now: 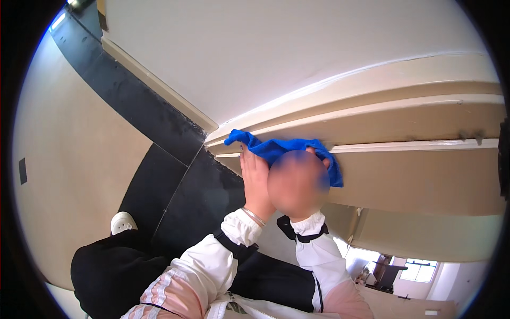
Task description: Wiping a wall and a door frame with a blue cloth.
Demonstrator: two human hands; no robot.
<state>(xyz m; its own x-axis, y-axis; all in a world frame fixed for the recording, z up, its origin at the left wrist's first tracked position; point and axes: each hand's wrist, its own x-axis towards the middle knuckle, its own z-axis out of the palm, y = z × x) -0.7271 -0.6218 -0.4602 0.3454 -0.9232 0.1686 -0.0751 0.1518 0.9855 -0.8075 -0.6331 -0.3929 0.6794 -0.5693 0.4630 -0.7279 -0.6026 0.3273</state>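
A crumpled blue cloth (279, 148) lies against the cream moulding of a door frame (382, 113), near its lower end. My right hand (299, 185) is on the cloth, with its fingers curled into the fabric. A round blur covers most of that hand. Close beside it, my left hand (255, 177) stretches its fingers flat up to the cloth's lower edge. Its fingertips touch the cloth or the frame right there; whether they pinch the fabric is not clear. Both wrists are close together, in white elastic cuffs with black straps.
A white wall (279, 52) with a cream skirting board (159, 83) meets the frame at a corner. Dark floor tiles (207, 195) border a beige floor (79, 159). My white shoe (124, 223) rests at left. A bright window (418, 270) shows in a room at lower right.
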